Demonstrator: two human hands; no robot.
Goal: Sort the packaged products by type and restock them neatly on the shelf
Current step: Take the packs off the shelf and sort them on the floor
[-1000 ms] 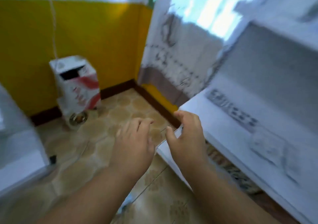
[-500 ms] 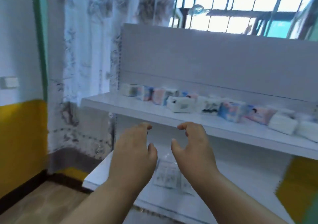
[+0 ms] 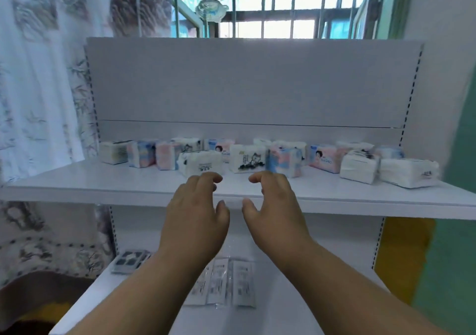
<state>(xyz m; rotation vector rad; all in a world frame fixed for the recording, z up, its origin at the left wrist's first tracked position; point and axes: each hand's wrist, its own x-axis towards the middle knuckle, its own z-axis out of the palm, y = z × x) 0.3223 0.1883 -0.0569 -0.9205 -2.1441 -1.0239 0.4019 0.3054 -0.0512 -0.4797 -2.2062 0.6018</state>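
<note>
Head view, near to far. Lower shelf [image 3: 296, 309]: flat clear sachets [image 3: 226, 283], no longer in hand. Left hand [image 3: 195, 213] and right hand [image 3: 273, 211]: empty, fingers loosely curled, raised since a second ago to the upper shelf's [image 3: 103, 187] front edge; sorting likely begins. Beyond: soft plastic-wrapped tissue packs [image 3: 247, 158], blocky, pink-blue and white mixed, unsorted.

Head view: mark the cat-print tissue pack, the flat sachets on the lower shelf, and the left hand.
cat-print tissue pack [image 3: 247, 158], head view, front face.
flat sachets [image 3: 242, 284], head view, rightmost sachet's middle.
left hand [image 3: 197, 213], head view, back of hand.
</note>
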